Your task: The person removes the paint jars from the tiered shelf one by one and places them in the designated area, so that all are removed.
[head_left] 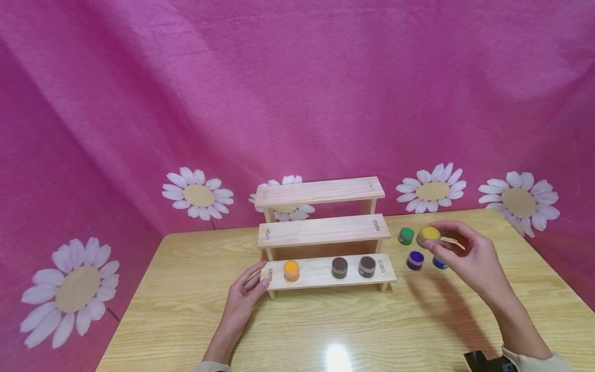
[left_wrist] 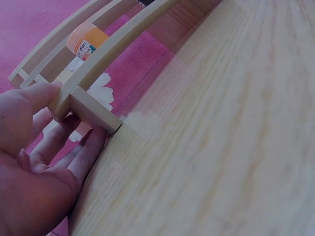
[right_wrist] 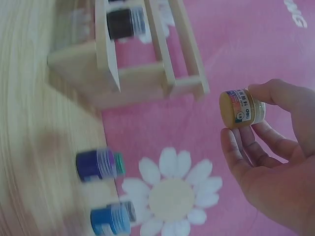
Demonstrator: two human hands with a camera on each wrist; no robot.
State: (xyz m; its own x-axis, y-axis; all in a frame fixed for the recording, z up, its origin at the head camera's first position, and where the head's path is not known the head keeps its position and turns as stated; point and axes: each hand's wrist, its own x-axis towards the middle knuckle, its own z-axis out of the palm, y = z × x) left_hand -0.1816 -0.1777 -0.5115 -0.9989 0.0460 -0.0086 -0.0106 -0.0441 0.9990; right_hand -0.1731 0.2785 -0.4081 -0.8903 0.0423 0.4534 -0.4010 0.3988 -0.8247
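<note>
A three-tier wooden stand (head_left: 321, 232) occupies the middle of the table. My left hand (head_left: 244, 294) grips the left end of its lowest step; in the left wrist view the thumb lies over the board and fingers reach beneath it, by the leg. That step carries an orange paint jar (head_left: 291, 270) near the left and two dark brown paint jars (head_left: 340, 267) toward the right. Right of the stand, my right hand (head_left: 474, 258) pinches a yellow paint jar (right_wrist: 241, 108) between thumb and fingers, raised off the table. Its label faces the right wrist camera.
Near the right hand, a green paint jar (head_left: 406, 236), a purple paint jar (head_left: 415, 260) and a blue paint jar (head_left: 439, 263), partly hidden by that hand, stand on the wooden table (head_left: 195, 289). A pink cloth (head_left: 297, 93) with white daisies hangs behind.
</note>
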